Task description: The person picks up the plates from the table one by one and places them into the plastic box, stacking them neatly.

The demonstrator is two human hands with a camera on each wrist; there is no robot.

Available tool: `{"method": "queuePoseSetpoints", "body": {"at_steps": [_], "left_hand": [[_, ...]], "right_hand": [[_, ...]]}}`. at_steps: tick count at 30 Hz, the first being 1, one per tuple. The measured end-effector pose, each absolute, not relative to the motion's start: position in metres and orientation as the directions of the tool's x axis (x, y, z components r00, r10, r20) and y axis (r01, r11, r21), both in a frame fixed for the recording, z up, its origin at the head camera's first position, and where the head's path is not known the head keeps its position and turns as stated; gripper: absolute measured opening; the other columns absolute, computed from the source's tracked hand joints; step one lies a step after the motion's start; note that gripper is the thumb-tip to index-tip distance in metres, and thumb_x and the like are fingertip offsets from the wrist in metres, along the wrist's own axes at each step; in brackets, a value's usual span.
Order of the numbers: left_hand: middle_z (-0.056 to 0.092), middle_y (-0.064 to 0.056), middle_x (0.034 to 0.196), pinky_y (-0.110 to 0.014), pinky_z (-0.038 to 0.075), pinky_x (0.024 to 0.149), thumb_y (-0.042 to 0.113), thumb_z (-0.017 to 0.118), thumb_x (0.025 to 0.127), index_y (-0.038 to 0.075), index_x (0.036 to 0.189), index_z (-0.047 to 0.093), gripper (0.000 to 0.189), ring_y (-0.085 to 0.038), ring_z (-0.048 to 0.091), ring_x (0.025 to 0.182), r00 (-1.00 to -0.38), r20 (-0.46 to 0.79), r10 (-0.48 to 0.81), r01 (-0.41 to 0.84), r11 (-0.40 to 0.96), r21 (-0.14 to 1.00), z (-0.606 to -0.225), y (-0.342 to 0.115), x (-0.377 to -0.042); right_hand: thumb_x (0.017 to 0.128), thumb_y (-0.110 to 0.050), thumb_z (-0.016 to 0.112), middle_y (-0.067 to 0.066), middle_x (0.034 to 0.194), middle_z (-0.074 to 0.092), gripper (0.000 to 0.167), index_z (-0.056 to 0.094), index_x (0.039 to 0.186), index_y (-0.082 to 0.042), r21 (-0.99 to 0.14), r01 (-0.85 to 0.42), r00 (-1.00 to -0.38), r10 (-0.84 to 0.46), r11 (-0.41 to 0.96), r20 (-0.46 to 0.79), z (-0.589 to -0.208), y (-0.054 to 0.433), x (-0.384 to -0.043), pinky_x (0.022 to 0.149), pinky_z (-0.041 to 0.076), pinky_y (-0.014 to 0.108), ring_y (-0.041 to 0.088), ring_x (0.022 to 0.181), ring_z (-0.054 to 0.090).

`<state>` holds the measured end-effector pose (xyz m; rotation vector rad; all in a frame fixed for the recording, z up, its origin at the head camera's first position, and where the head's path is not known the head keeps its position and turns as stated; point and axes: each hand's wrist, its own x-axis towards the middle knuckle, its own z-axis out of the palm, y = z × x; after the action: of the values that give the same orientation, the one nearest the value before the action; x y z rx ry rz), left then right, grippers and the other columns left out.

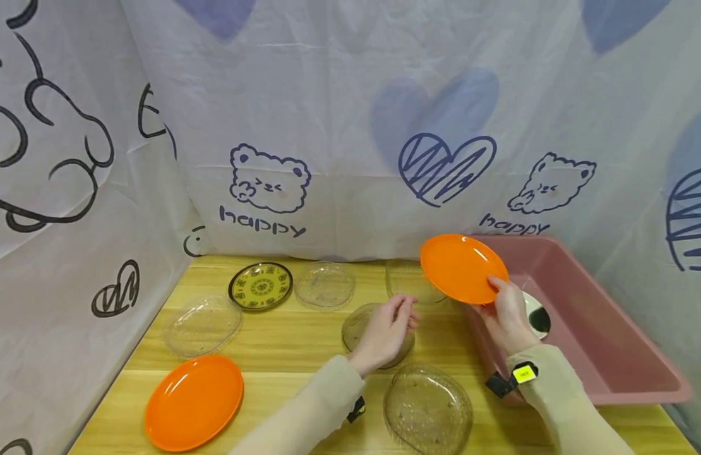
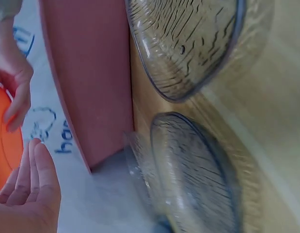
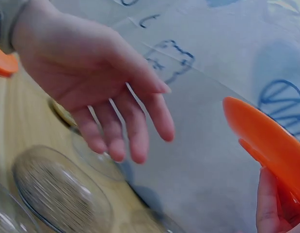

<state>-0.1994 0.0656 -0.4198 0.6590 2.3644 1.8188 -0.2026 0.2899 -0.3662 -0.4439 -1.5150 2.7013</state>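
An orange oval plate point(image 1: 461, 268) is held up in my right hand point(image 1: 506, 316), thumb on its upper face and fingers beneath, near the left rim of the pink basin point(image 1: 600, 328). My left hand point(image 1: 381, 335) hovers over a clear brownish plate point(image 1: 356, 325), with nothing in its grasp. In the right wrist view the left hand point(image 3: 101, 77) shows its palm, fingers loosely extended and apart from the orange plate point(image 3: 266, 141). A white plate with a dark patch point(image 1: 537, 316) lies inside the basin.
Another orange plate point(image 1: 194, 403) lies at the front left. A patterned brown-rimmed plate point(image 1: 261, 286) and clear plates point(image 1: 203, 325), point(image 1: 324, 285) stand toward the back left. One more clear dish point(image 1: 427, 411) is at the front. Behind the wooden table hangs a printed cloth point(image 1: 339, 208).
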Motion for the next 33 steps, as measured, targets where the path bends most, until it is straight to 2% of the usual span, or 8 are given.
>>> {"method": "queuePoseSetpoints", "body": {"at_steps": [7, 12, 18, 23, 27, 30, 33], "left_hand": [[0.071, -0.004, 0.124, -0.022, 0.055, 0.096, 0.028, 0.036, 0.11, 0.013, 0.136, 0.059, 0.038, -0.012, 0.068, 0.11, -0.81, 0.277, 0.517, 0.512, 0.394, 0.764, -0.412, 0.1, -0.189], [0.063, 0.004, 0.138, -0.022, 0.048, 0.11, 0.029, 0.035, 0.111, 0.017, 0.142, 0.056, 0.039, -0.009, 0.06, 0.127, -0.705, 0.312, 0.637, 0.683, 0.491, 0.54, -0.412, 0.123, -0.184], [0.054, 0.005, 0.15, -0.019, 0.036, 0.12, 0.028, 0.035, 0.111, 0.019, 0.145, 0.054, 0.04, -0.009, 0.05, 0.14, -0.553, 0.324, 0.767, 0.832, 0.489, 0.262, -0.419, 0.147, -0.18], [0.048, 0.008, 0.156, -0.02, 0.029, 0.124, 0.032, 0.033, 0.111, 0.024, 0.148, 0.052, 0.042, -0.009, 0.041, 0.148, -0.482, 0.28, 0.83, 0.876, 0.465, 0.128, -0.427, 0.16, -0.178], [0.048, 0.009, 0.156, -0.023, 0.03, 0.125, 0.033, 0.032, 0.111, 0.025, 0.146, 0.054, 0.042, -0.01, 0.039, 0.149, -0.456, 0.271, 0.848, 0.889, 0.451, 0.084, -0.432, 0.165, -0.178], [0.05, 0.009, 0.154, -0.023, 0.029, 0.125, 0.033, 0.032, 0.111, 0.025, 0.143, 0.057, 0.042, -0.01, 0.039, 0.149, -0.449, 0.28, 0.849, 0.891, 0.448, 0.069, -0.436, 0.167, -0.178], [0.052, 0.009, 0.152, -0.021, 0.027, 0.125, 0.034, 0.031, 0.111, 0.025, 0.142, 0.059, 0.042, -0.009, 0.039, 0.149, -0.447, 0.285, 0.848, 0.892, 0.448, 0.066, -0.438, 0.167, -0.177]], "right_hand": [[0.109, -0.026, 0.041, -0.01, 0.126, 0.047, 0.053, 0.02, 0.158, -0.026, -0.775, 0.128, -0.941, 0.172, -0.618, -0.293, -0.362, 0.331, -0.21, 0.081, 0.059, 0.023, 0.009, 0.118, 0.049], [0.109, -0.024, 0.042, -0.011, 0.127, 0.045, 0.057, 0.016, 0.159, -0.028, -0.765, 0.126, -0.931, 0.19, -0.632, -0.311, -0.365, 0.357, -0.215, 0.081, 0.059, 0.025, 0.009, 0.122, 0.046], [0.108, -0.024, 0.045, -0.011, 0.126, 0.044, 0.058, 0.017, 0.158, -0.029, -0.751, 0.141, -0.908, 0.218, -0.645, -0.358, -0.377, 0.38, -0.22, 0.088, 0.058, 0.024, 0.009, 0.121, 0.045], [0.108, -0.024, 0.043, -0.011, 0.125, 0.043, 0.053, 0.019, 0.156, -0.03, -0.736, 0.148, -0.892, 0.231, -0.661, -0.387, -0.389, 0.393, -0.223, 0.083, 0.058, 0.024, 0.008, 0.116, 0.046], [0.108, -0.024, 0.043, -0.011, 0.124, 0.043, 0.037, 0.032, 0.144, -0.029, -0.743, 0.157, -0.877, 0.255, -0.651, -0.408, -0.396, 0.401, -0.226, 0.079, 0.058, 0.024, 0.008, 0.111, 0.048], [0.108, -0.024, 0.041, -0.009, 0.117, 0.045, 0.019, 0.041, 0.127, -0.025, -0.801, 0.171, -0.867, 0.298, -0.574, -0.399, -0.401, 0.406, -0.228, 0.072, 0.059, 0.023, 0.007, 0.099, 0.054], [0.108, -0.022, 0.039, -0.01, 0.102, 0.053, 0.01, 0.046, 0.116, -0.021, -0.883, 0.187, -0.857, 0.367, -0.43, -0.36, -0.406, 0.413, -0.23, 0.064, 0.06, 0.021, 0.005, 0.081, 0.061]]}}
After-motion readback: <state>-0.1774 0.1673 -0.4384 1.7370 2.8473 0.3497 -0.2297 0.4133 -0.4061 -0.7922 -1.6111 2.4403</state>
